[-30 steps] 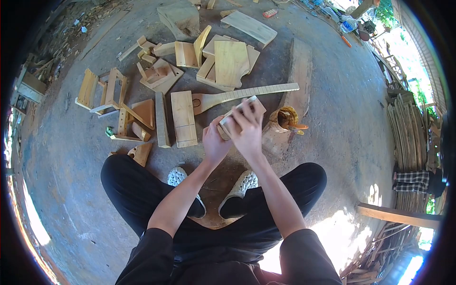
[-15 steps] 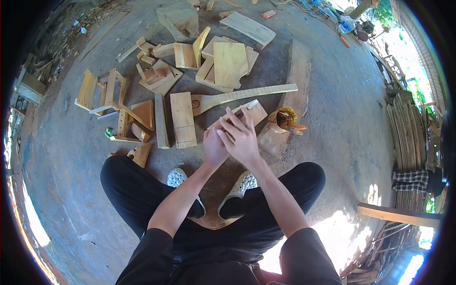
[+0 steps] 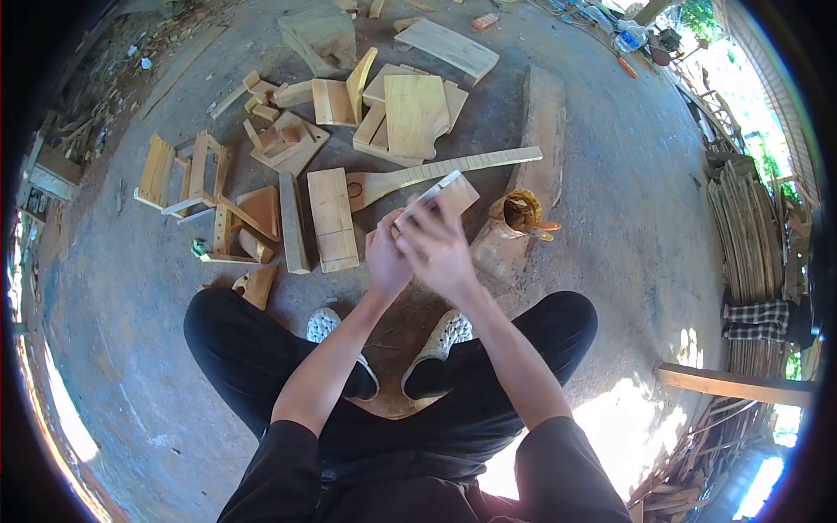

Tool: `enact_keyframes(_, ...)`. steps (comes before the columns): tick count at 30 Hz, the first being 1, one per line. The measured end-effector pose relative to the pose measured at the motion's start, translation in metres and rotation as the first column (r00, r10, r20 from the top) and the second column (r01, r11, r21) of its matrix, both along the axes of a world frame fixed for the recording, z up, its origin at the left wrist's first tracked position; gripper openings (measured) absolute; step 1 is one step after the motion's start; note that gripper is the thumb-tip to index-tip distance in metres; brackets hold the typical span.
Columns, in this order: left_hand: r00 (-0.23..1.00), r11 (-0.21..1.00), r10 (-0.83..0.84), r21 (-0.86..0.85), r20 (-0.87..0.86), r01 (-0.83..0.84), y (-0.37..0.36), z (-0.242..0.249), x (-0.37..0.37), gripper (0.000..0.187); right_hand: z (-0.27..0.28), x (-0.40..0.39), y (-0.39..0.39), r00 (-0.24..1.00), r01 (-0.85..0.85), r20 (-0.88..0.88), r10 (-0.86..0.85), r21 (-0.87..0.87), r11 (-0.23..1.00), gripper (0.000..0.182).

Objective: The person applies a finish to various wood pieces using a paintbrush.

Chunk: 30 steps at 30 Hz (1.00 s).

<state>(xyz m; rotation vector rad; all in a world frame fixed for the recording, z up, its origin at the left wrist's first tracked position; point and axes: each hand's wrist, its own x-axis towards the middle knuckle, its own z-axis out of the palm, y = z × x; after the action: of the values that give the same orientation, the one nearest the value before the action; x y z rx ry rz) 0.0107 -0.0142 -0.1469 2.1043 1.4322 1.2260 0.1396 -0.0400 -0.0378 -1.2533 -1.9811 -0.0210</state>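
Observation:
My left hand (image 3: 388, 261) is closed around the lower end of a small flat wooden block (image 3: 459, 195), raised and tilted in front of my knees. A whitish strip shows along its upper edge. My right hand (image 3: 438, 253) lies across the block with its fingers stretched out and blurred, partly covering the left fingers. Just beyond the block, a long guitar-like neck (image 3: 453, 166) with cross lines lies on the ground. To its left lies a light rectangular board (image 3: 333, 222) with pencil-like lines. A stained pot (image 3: 514, 209) with an orange-handled tool (image 3: 542, 230) stands at right.
A long plank (image 3: 542, 131) lies beneath the pot's area. Ahead are stacked boards (image 3: 417, 113) and other cut wooden pieces. Small wooden frames (image 3: 192, 174) stand at left. A stack of thin wood strips (image 3: 741, 235) is at far right, above a projecting beam (image 3: 732, 383).
The wooden block has tilted more upright and shifted slightly left. My right hand's fingers have moved lower over it and are now blurred. The left hand keeps its grip.

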Motion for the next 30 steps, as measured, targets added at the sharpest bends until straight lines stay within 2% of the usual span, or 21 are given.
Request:
enact_keyframes(1,1.0,1.0,-0.006,0.005,0.004,0.006,0.002,0.004,0.003,0.079,0.001,0.004,0.003,1.0,0.006,0.004,-0.006,0.005,1.0,0.029)
enact_keyframes(3,0.989,0.975,0.05,-0.221,0.142,-0.018,0.0,0.014,0.002,0.079,0.001,0.01,0.014,0.997,0.071,-0.035,-0.071,0.008,0.997,0.032)
enact_keyframes(4,0.982,0.979,0.038,-0.204,0.184,0.0,0.002,0.012,0.001,0.078,-0.003,0.022,0.024,0.966,0.259,0.024,-0.258,-0.076,0.963,0.046)
enact_keyframes(5,0.982,0.978,0.043,-0.206,0.182,-0.005,0.002,0.01,0.0,0.078,-0.012,0.023,0.024,0.967,0.254,0.023,-0.253,-0.078,0.964,0.046)
enact_keyframes(7,0.985,0.988,0.028,-0.156,0.172,-0.001,0.001,0.006,-0.001,0.079,-0.008,0.012,0.019,0.913,0.363,-0.148,-0.381,-0.133,0.922,0.063)
enact_keyframes(8,0.985,0.988,0.025,-0.156,0.173,0.002,0.001,0.005,-0.001,0.079,-0.007,0.003,0.01,0.939,0.179,-0.273,-0.211,-0.137,0.974,0.073)
enact_keyframes(9,0.989,0.988,0.03,-0.152,0.147,-0.007,0.003,0.003,-0.002,0.081,-0.012,0.008,0.011,0.938,0.185,-0.271,-0.215,-0.131,0.974,0.073)
enact_keyframes(11,0.992,0.989,0.029,-0.15,0.124,-0.011,0.005,-0.003,0.001,0.082,-0.021,0.018,0.009,0.992,0.071,-0.099,-0.081,-0.094,0.993,0.07)
enact_keyframes(12,0.986,0.987,0.023,-0.163,0.163,0.004,0.007,0.002,0.001,0.081,0.002,0.023,0.019,0.969,0.144,-0.172,-0.179,-0.194,0.97,0.063)
enact_keyframes(13,0.979,0.984,0.022,-0.177,0.201,0.014,0.007,0.007,0.0,0.08,-0.006,0.027,0.025,0.969,0.14,-0.173,-0.174,-0.194,0.971,0.063)
enact_keyframes(15,0.987,0.989,0.035,-0.15,0.158,-0.011,0.005,0.007,-0.002,0.082,-0.018,0.023,0.03,0.897,0.44,-0.02,-0.442,-0.053,0.896,0.058)
enact_keyframes(16,0.989,0.988,0.036,-0.152,0.146,-0.014,0.005,0.004,-0.002,0.082,-0.014,0.017,0.018,0.962,0.254,-0.072,-0.262,-0.106,0.961,0.058)
enact_keyframes(17,0.99,0.989,0.033,-0.149,0.137,-0.012,0.007,0.001,0.0,0.082,-0.014,0.013,0.012,0.962,0.256,-0.073,-0.264,-0.106,0.961,0.058)
enact_keyframes(19,0.982,0.977,0.039,-0.213,0.187,0.002,0.01,0.004,0.0,0.082,-0.02,0.016,0.007,0.998,-0.004,-0.068,-0.001,-0.08,0.997,0.055)
enact_keyframes(20,0.971,0.959,0.057,-0.282,0.23,0.011,0.009,0.005,0.0,0.083,-0.023,0.023,0.016,0.985,0.148,-0.082,-0.154,-0.065,0.987,0.054)
enact_keyframes(21,0.971,0.961,0.056,-0.277,0.233,0.011,0.01,0.006,0.002,0.083,-0.026,0.035,0.028,0.985,0.148,-0.081,-0.153,-0.059,0.987,0.054)
enact_keyframes(23,0.968,0.949,0.082,-0.315,0.236,-0.003,0.008,0.006,0.0,0.081,-0.032,0.054,0.042,0.849,0.498,-0.13,-0.512,-0.127,0.858,0.059)
enact_keyframes(24,0.97,0.949,0.081,-0.316,0.231,-0.004,0.006,0.005,-0.004,0.081,-0.034,0.055,0.04,0.848,0.498,-0.134,-0.513,-0.13,0.857,0.059)
enact_keyframes(26,0.981,0.965,0.011,-0.26,0.191,0.04,0.005,0.004,-0.001,0.084,-0.034,0.063,0.039,0.693,0.555,-0.323,-0.645,-0.333,0.762,0.066)
enact_keyframes(27,0.98,0.966,0.005,-0.253,0.199,0.046,0.007,0.001,0.0,0.084,-0.033,0.068,0.04,0.692,0.56,-0.322,-0.646,-0.324,0.762,0.066)
enact_keyframes(30,0.994,0.979,-0.059,-0.191,0.092,0.076,0.006,-0.022,-0.015,0.074,-0.038,0.073,0.041,0.619,0.455,-0.441,-0.65,-0.473,0.755,0.069)
